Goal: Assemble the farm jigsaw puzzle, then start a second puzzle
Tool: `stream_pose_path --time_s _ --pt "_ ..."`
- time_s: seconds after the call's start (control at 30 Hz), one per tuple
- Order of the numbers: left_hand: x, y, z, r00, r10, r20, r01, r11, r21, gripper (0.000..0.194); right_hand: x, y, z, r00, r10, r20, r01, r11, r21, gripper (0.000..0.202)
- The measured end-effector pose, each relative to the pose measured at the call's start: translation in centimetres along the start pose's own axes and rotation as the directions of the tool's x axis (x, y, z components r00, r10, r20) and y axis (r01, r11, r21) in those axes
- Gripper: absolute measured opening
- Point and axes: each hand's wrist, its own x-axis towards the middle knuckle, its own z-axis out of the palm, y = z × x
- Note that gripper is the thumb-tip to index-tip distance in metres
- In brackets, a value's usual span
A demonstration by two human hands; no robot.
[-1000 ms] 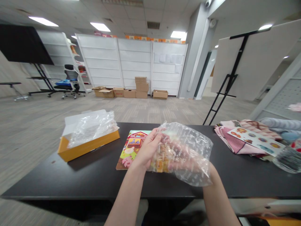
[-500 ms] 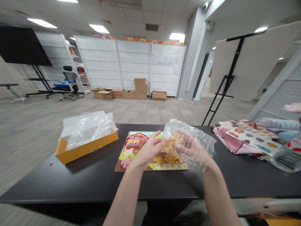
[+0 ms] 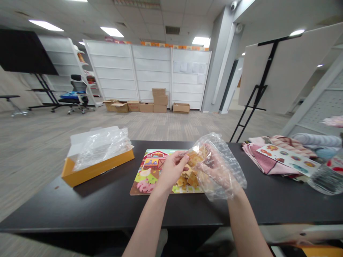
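A crinkled clear plastic bag (image 3: 230,167) hangs over the right side of a farm picture board (image 3: 143,178). My left hand (image 3: 174,167) pinches the bag's left end between thumb and fingers. Clear film covers my right hand (image 3: 215,169), whose curled fingers grip the bag around its yellow-brown contents; whether this hand is inside or behind the film I cannot tell. Loose yellow-brown pieces (image 3: 190,178), which look like wooden puzzle pieces, lie in a pile on the board below my hands. The board shows a red barn and pink animals.
On the left of the black table (image 3: 107,200) is an open yellow box (image 3: 104,168) with clear plastic wrapping (image 3: 103,146). Pink cloths (image 3: 268,160), a sticker sheet (image 3: 289,160) and a clear container (image 3: 327,178) lie at the right.
My left fingers have closed from a spread pose onto the bag's end. The bag has shifted and hangs lower around my right wrist, uncovering more of the pile.
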Motion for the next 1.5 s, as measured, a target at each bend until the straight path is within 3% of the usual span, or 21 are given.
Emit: stream_pose_path --time_s 0.1,0.23,0.4,0.5,0.6,0.77,0.87,0.93,1.07,1.17,1.37,1.5 --pt "0.0 -0.1 0.3 1.0 0.009 0.024 -0.01 0.999 0.033 0.037 0.2 0.3 0.1 1.0 -0.009 -0.03 0.006 0.995 -0.098 0.078" --pt "0.0 -0.1 0.4 1.0 -0.002 0.009 0.002 0.999 0.048 0.037 0.0 0.0 0.5 1.0 0.006 -0.023 -0.008 0.998 -0.058 0.079" --pt "0.1 -0.2 0.4 0.998 -0.012 -0.067 0.013 1.0 0.01 0.04 -0.5 -1.2 1.1 0.997 0.071 0.014 -0.07 0.997 -0.026 0.076" --pt "0.4 -0.2 -0.1 0.987 -0.017 -0.162 0.004 0.997 -0.08 0.039 -0.2 -0.9 0.5 1.0 0.005 0.002 -0.005 0.995 -0.103 0.07" --pt "0.7 0.3 -1.6 0.949 -0.014 -0.315 -0.052 0.978 -0.201 0.036 0.4 0.1 -0.8 0.997 -0.074 -0.031 0.069 0.987 -0.148 0.066" --pt "1.1 1.7 -4.8 0.833 -0.052 -0.551 -0.202 0.899 -0.389 0.015 1.1 1.2 -2.3 0.988 -0.064 -0.143 0.046 0.991 -0.13 0.073" --pt "1.2 2.3 -6.2 0.772 -0.054 -0.633 -0.295 0.852 -0.432 0.011 1.3 1.5 -2.3 0.981 -0.071 -0.182 0.029 0.975 -0.222 0.073" --pt "1.1 2.7 -6.6 0.759 -0.049 -0.649 -0.333 0.827 -0.453 0.013 1.2 1.4 -1.9 0.984 -0.076 -0.159 0.018 0.943 -0.334 0.071" --pt "0.9 3.6 -6.8 0.762 -0.082 -0.642 -0.36 0.77 -0.526 0.014 0.9 -0.1 0.4 0.995 -0.098 0.02 0.093 0.834 -0.544 0.062" --pt "0.5 4.4 -6.6 0.787 -0.09 -0.611 -0.367 0.728 -0.579 0.015 1.4 -1.5 3.1 0.977 -0.101 0.187 0.195 0.772 -0.605 0.058" --pt "-0.2 5.5 -6.8 0.877 -0.069 -0.475 -0.337 0.617 -0.711 0.014 5.1 -1.4 8.4 0.87 0.045 0.491 0.309 0.725 -0.615 0.064" --pt "-0.4 5.5 -7.4 0.922 -0.064 -0.382 -0.283 0.561 -0.778 0.02 6.4 0.0 9.9 0.824 0.206 0.529 0.264 0.686 -0.678 0.067"
